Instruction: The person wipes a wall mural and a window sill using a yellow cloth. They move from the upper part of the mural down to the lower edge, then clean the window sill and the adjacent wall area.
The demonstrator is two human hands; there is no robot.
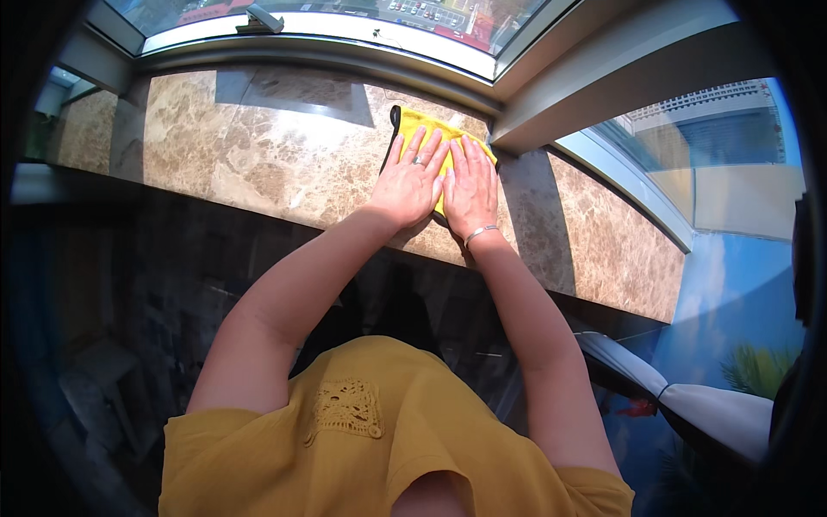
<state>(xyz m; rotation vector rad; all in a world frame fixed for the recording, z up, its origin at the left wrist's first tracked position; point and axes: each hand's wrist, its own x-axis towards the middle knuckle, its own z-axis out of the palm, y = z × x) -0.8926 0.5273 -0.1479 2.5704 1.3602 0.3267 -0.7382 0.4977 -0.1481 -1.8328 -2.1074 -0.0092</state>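
Observation:
A yellow cleaning cloth (pixel 426 121) with dark edging lies spread on a brown marble windowsill (pixel 271 168). My left hand (pixel 410 178) presses flat on it, fingers extended and slightly spread, with a ring on one finger. Beside it, my right hand (pixel 471 184) also rests palm down on the cloth, wearing a silver bracelet (pixel 481 235) at the wrist. The two hands touch or nearly touch at the thumbs. Much of the cloth's middle is hidden beneath them.
A window frame (pixel 387 48) with a metal handle (pixel 263 19) borders the sill's far side. To the right stands a thick frame post (pixel 581 84), with another window beyond it. A tied white curtain (pixel 717 410) hangs at lower right, by a blue patterned wall (pixel 723 291).

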